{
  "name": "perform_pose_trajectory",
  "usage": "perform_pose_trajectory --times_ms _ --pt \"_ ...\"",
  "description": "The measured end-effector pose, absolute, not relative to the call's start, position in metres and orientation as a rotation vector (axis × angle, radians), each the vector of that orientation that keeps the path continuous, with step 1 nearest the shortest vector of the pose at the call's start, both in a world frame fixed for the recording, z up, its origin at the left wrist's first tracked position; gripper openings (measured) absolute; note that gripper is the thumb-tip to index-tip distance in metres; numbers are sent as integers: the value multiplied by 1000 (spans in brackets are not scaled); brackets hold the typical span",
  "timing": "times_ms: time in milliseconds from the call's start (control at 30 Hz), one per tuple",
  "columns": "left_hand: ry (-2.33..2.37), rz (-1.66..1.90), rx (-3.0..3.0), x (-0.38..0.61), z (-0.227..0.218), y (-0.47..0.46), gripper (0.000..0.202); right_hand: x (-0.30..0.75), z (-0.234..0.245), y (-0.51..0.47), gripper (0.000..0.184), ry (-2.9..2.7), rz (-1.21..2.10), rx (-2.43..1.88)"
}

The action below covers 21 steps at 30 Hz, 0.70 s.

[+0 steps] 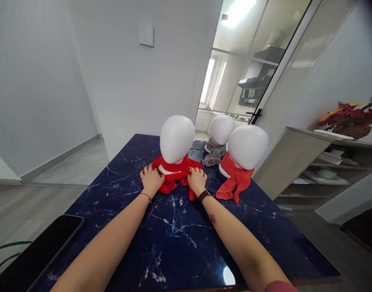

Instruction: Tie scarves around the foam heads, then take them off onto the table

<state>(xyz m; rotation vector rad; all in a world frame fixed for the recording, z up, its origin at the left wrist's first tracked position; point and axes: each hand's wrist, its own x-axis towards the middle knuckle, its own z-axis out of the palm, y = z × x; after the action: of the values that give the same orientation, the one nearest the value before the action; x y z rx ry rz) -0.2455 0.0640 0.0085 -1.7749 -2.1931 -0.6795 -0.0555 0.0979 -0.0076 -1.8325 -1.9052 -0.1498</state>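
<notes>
A bright red scarf (pixel 174 176) lay around the neck and base of a white mannequin head (pixel 177 138), which stood upright toward the far edge of the dark blue, marble-patterned table (pixel 174 227), to the right of its far left corner. Part of the white base showed between the folds, and loose ends of the cloth spread on the tabletop toward the near edge. The left hand (pixel 152 179) rested on the scarf's left side, fingers bent over the cloth; whether they gripped it could not be told. The right hand (pixel 197 179) had its fingers curled around the scarf's right side, grasping the fabric. A thin red bracelet (pixel 146 195) circled the left wrist, and a dark wristband (pixel 203 195) the right.

Nearer the table's right edge stood a second mannequin head (pixel 249 145), a coral-red scarf (pixel 234 182) knotted around its neck, the ends hanging onto the top. Behind, close to the far edge, a third mannequin head (pixel 222 129) wore a grey scarf (pixel 215 156). At the left edge, near the near left corner, lay a black phone or tablet (pixel 43 247), with a green cable (pixel 11 245) beyond it.
</notes>
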Motion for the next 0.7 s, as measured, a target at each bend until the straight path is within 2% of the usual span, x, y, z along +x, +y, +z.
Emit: perform_pose_trajectory --times_ms 133,367,567,700 --pt "-2132 -713 -1826 -246 10 65 34 -54 -11 101 30 -1950 -25 -1776" --pt "-1953 -828 -1922 -242 18 63 26 -59 -3 101 28 -1904 31 -1428" --pt "-1912 -893 -2065 -243 5 69 51 -61 -3 96 44 -2112 5 -1282" --pt "-1881 -881 -2064 -243 7 68 55 -60 -5 98 36 -2131 13 -1280"
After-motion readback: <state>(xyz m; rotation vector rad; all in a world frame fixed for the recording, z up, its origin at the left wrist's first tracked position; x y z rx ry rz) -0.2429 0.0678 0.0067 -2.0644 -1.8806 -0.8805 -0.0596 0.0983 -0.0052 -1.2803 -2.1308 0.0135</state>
